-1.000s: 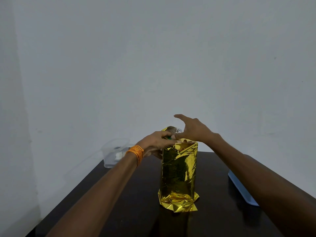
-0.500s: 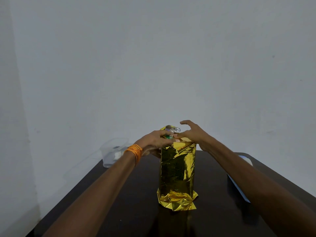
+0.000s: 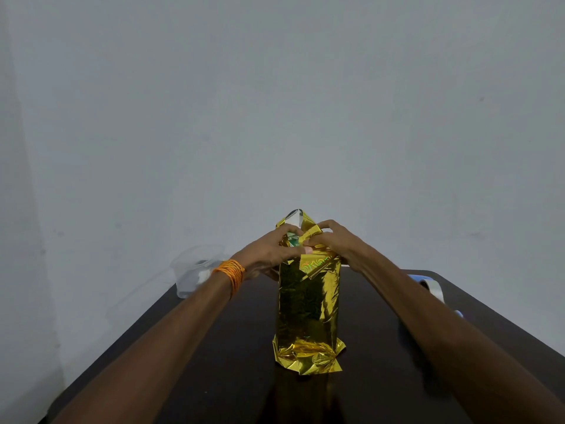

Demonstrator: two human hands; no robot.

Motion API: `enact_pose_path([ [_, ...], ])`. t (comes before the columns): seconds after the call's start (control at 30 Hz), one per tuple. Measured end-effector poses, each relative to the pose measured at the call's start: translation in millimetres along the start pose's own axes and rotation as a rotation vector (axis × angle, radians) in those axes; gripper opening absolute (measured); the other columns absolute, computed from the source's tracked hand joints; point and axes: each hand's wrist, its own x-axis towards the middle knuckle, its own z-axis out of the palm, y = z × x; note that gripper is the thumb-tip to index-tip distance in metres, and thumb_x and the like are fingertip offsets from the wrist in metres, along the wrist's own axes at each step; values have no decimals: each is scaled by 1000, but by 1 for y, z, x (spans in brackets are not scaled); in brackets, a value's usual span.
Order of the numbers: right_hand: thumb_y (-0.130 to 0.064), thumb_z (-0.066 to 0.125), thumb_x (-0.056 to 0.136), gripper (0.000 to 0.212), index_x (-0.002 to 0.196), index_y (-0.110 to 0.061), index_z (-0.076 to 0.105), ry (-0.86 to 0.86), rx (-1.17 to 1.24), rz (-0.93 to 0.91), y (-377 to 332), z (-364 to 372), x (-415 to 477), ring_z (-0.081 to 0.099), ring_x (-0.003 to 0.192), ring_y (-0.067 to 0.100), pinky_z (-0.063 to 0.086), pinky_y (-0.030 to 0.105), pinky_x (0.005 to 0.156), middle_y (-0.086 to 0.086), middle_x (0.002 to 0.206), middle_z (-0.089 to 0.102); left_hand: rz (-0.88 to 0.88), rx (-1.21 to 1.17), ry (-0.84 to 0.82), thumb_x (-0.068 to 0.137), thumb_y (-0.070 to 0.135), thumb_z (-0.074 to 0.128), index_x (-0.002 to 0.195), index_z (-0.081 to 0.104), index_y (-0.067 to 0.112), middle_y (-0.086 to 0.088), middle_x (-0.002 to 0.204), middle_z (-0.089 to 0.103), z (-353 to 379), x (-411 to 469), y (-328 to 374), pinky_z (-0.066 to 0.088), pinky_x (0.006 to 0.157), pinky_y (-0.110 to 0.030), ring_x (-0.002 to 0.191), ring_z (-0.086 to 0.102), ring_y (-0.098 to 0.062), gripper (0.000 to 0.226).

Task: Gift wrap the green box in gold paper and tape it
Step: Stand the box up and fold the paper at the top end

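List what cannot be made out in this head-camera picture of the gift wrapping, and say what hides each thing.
- Green box: only a sliver shows; gold paper covers the rest.
- Top fold: left hand and right hand hide whether it is taped.
- Tape roll: partly behind the right forearm.
- Clear container: contents too blurred.
- Table: near end cut off by the bottom edge.

Both hands, left hand [image 3: 269,254] and right hand [image 3: 337,241], pinch gold paper [image 3: 308,304] folds atop the upright green box [image 3: 294,241] mid-bench [image 3: 214,377]; tape roll [image 3: 429,286] at three o'clock.
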Motion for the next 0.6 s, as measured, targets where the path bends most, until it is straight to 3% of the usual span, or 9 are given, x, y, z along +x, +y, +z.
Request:
enact_pose_path([
  [0.27,-17,73,87,45,125,-18,49,0,-4,-16,3,-2,-5,64,70,17,48,22,52,6,93,63,12,67,72,84,46,71,115,59,24,2,127,46,4,-6,-2,53,65,-28,109,52,-20,40],
  [0.47,-19,76,86,52,129,-16,47,-7,32,-5,4,-1,-3,65,75,20,51,28,63,7,94,64,4,79,108,81,51,72,122,57,27,1,132,46,4,-6,-5,58,78,-37,113,55,-24,49],
  [0.6,-26,78,84,55,129,-20,46,2,80,14,7,2,1,67,85,22,51,29,65,12,109,65,-16,61,94,81,50,73,123,57,27,7,135,39,2,-8,-3,59,83,-46,115,54,-25,50],
])
